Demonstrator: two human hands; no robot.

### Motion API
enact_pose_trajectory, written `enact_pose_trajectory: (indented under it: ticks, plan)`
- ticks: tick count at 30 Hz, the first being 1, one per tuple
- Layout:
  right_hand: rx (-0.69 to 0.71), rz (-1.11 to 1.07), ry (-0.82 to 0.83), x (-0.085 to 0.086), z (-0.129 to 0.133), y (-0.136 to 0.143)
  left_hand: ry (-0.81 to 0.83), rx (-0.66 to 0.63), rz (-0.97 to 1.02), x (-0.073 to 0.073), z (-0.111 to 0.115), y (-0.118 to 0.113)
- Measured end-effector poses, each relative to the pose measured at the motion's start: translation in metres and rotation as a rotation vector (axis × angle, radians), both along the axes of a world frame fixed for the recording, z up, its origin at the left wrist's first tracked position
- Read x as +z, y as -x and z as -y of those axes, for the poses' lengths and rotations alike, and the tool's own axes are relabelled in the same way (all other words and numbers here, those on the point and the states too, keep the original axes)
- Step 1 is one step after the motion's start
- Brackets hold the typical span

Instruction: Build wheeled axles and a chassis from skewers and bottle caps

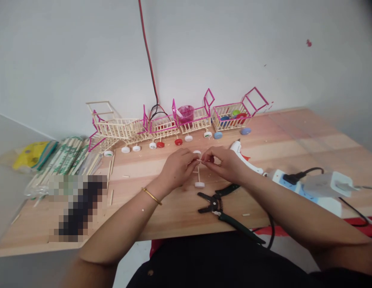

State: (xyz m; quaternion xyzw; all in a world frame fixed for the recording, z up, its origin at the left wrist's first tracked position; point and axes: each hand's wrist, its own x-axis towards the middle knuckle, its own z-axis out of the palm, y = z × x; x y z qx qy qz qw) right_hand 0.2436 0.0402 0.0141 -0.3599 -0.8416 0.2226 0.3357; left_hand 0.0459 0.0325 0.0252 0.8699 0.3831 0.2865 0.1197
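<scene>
My left hand (180,168) and my right hand (223,162) meet over the middle of the table, both closed in a pinch. Between their fingertips is a short, thin wooden stick (199,160), largely covered by the fingers. Just beneath them lies a stick axle (199,175) with a white bottle-cap wheel (199,185) at its near end and another white cap (197,153) at the far end. Whether the pinched stick touches this axle, I cannot tell. Green-handled cutting pliers (215,204) rest with jaws apart below my right hand.
Small stick carts (191,125) with cap wheels line the wall, one holding a pink cup (186,115). A white glue gun (237,149) and a power strip (311,196) with cables sit right. Bagged sticks (66,158) and a blurred dark object (80,210) lie left.
</scene>
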Motion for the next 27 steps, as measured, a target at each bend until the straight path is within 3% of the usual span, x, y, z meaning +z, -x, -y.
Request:
enact_pose_trajectory:
  ticks: [9,15,20,27]
  plan:
    - [-0.046,0.044,0.014,0.006,-0.003,-0.003,0.098,0.07,0.264,-0.004,0.001,-0.002]
    - [-0.035,0.207,-0.03,0.008,-0.007,-0.01,0.127,0.086,0.203,-0.005,0.005,0.012]
    - [-0.049,0.28,-0.001,0.015,-0.009,-0.017,0.126,0.198,0.237,-0.015,0.007,0.024]
    - [-0.126,0.272,-0.051,0.025,-0.005,-0.022,0.074,0.166,0.313,-0.025,0.005,0.028]
